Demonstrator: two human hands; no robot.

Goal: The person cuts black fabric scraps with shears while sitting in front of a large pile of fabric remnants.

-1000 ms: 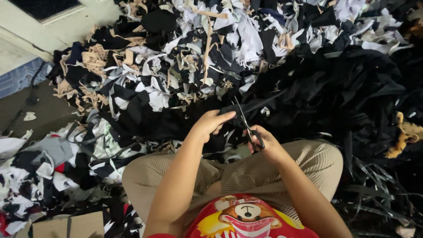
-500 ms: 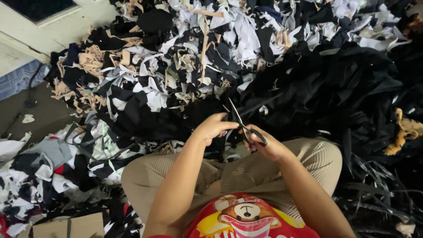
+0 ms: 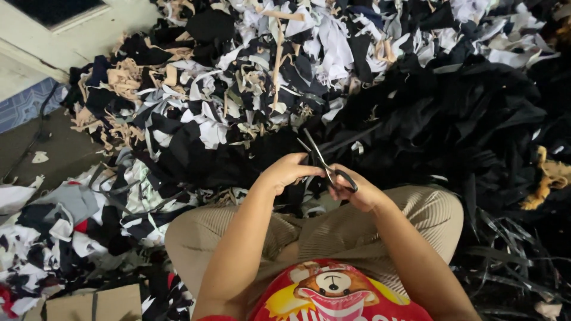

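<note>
while the right hand (image 3: 357,191) grips the black scissors (image 3: 324,163), blades apart, the left hand (image 3: 284,172) pinches black cloth (image 3: 306,159) just beside them, above the big scrap pile's (image 3: 250,95) near edge.

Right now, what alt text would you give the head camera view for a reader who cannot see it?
A seated person's right hand holds black scissors with blades open, pointing away, while the left hand pinches dark fabric beside the blades. Ahead lies a big heap of fabric scraps, black, white and tan, with a mass of black cloth to the right.
</note>
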